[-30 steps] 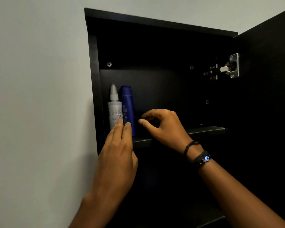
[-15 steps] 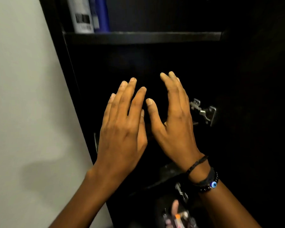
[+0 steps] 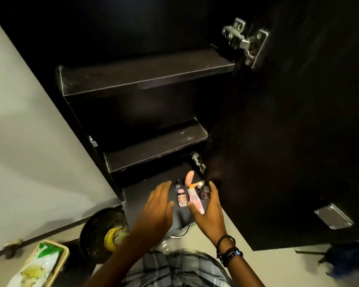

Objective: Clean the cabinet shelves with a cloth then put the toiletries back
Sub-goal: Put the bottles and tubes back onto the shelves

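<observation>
Two shelves show bare in the open cabinet [image 3: 87, 129]: the upper shelf [image 3: 145, 77] and the lower shelf [image 3: 155, 148] carry nothing, though pale scuffs or dust marks show along their edges. Whether they have been wiped cannot be read from this view, and no cloth is plainly seen; a blurred blue shape at the far lower right could be anything.

The toiletries [image 3: 190, 190] stand and lie in a tight cluster on the bottom board [image 3: 141, 191], just beside the open door [image 3: 288, 141]. Among them are a pink tube [image 3: 195, 200], a small pink bottle [image 3: 182, 198], a dark bottle [image 3: 205, 192] and a pink egg-shaped piece [image 3: 189, 177].

The left hand [image 3: 159, 204] hovers over the board just left of the cluster, fingers spread and relaxed, holding nothing. The right hand [image 3: 211, 210] cups the right side of the cluster, its fingers rising behind the dark bottle and the tube lying across its thumb side. Whether it pinches the tube or only touches it cannot be told.

By my judgement the work is in its restocking stage. Most of the putting back is left, since both visible shelves wait for items and the small things sit gathered below. A bin [image 3: 100, 230] stands on the floor at the left.
</observation>
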### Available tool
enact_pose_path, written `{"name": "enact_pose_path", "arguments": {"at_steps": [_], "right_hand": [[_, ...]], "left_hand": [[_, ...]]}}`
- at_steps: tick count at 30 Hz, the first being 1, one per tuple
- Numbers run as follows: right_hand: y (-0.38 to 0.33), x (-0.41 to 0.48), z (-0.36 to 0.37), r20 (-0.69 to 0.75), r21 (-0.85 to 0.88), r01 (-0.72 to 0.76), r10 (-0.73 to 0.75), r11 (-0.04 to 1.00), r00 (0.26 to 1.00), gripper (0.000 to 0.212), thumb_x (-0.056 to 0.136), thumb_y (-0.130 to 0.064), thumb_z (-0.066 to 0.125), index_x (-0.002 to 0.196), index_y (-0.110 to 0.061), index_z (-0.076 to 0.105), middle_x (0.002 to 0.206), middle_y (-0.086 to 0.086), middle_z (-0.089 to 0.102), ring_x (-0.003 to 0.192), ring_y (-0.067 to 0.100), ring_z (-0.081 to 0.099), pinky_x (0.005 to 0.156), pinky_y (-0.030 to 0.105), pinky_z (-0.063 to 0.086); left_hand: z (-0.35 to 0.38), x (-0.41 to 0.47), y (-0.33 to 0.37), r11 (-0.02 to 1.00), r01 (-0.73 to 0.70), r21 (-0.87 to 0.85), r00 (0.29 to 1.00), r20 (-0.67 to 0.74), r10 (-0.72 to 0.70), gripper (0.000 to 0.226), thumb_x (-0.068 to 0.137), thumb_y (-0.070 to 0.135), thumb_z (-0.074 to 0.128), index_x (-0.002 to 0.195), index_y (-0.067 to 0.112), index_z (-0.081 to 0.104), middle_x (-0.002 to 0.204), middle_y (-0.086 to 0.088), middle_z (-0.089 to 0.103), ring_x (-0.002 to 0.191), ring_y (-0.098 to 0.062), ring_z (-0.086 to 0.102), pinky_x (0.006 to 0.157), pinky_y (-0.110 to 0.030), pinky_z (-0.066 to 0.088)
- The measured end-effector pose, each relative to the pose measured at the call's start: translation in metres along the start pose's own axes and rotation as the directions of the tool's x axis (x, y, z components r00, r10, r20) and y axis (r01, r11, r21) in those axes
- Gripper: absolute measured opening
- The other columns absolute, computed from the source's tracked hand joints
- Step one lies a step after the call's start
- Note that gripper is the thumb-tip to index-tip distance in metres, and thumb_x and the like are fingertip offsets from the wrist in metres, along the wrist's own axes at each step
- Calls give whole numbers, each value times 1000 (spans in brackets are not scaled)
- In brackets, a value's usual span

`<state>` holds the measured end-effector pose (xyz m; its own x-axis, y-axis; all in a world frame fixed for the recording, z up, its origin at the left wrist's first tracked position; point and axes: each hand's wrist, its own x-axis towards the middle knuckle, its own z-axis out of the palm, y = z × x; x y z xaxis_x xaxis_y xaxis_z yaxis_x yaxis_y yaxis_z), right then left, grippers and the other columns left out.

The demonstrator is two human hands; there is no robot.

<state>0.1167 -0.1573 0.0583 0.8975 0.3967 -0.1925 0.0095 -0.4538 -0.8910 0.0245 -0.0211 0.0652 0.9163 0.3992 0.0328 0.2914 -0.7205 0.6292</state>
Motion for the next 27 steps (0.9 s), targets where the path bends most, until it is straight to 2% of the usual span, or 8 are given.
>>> {"name": "enact_pose_path", "arguments": {"at_steps": [3,5,7,9,13,20,23,27], "right_hand": [[23,7,-7,20,-69,-81,82,994,996,85,77,-17,76,145,-20,25,139,-3,46,115,2,46,90,13,38],[36,16,-9,26,-103,-109,112,989,993,87,77,-15,76,146,-18,24,143,1,43,123,10,44,95,17,35],[44,26,-9,31,-132,-145,150,981,988,88,77,-16,76,147,-17,22,146,3,40,131,17,42,97,20,34],[53,37,-9,27,-174,-157,164,972,986,89,77,-19,76,147,-16,22,148,4,38,133,21,42,99,21,33],[64,61,-8,27,-217,-90,99,972,995,74,80,-15,73,142,-16,34,144,2,42,126,14,45,97,17,31],[88,118,18,133,-363,182,-142,914,981,55,84,-11,63,134,-21,44,141,0,45,129,17,45,107,32,40],[94,145,31,222,-474,295,-212,830,952,60,84,-9,62,139,-22,43,147,5,39,136,23,37,110,40,38],[94,170,45,291,-557,326,-188,764,938,51,86,-7,60,134,-18,49,147,12,38,132,31,41,106,38,40]], "left_hand": [[23,2,-12,1000,13,-1,997,80,-13,53,88,26,37,130,-5,45,129,-23,55,117,-35,56,99,-40,40],[35,6,-19,1000,5,9,997,72,-6,50,85,24,39,123,-7,50,116,-24,63,103,-36,65,86,-36,50],[41,12,-18,1000,17,-8,996,92,-16,49,87,22,40,127,-4,47,120,-25,60,108,-36,61,95,-26,42],[47,20,-16,996,87,-30,987,140,-82,57,89,30,32,134,-3,41,134,-25,49,126,-35,47,105,-27,28],[68,44,-32,986,158,-57,981,124,-150,74,90,55,26,131,-4,46,133,-25,50,123,-39,48,104,-44,35],[109,107,-56,966,256,-28,957,151,-249,43,91,16,54,132,5,47,128,-18,55,116,-36,54,98,-42,43],[120,127,-65,968,248,41,955,159,-252,45,92,18,52,135,9,46,136,-15,51,125,-32,49,107,-40,36],[131,138,-73,971,223,86,959,162,-235,38,90,16,54,128,11,54,130,-12,57,121,-30,53,103,-40,41]]}}
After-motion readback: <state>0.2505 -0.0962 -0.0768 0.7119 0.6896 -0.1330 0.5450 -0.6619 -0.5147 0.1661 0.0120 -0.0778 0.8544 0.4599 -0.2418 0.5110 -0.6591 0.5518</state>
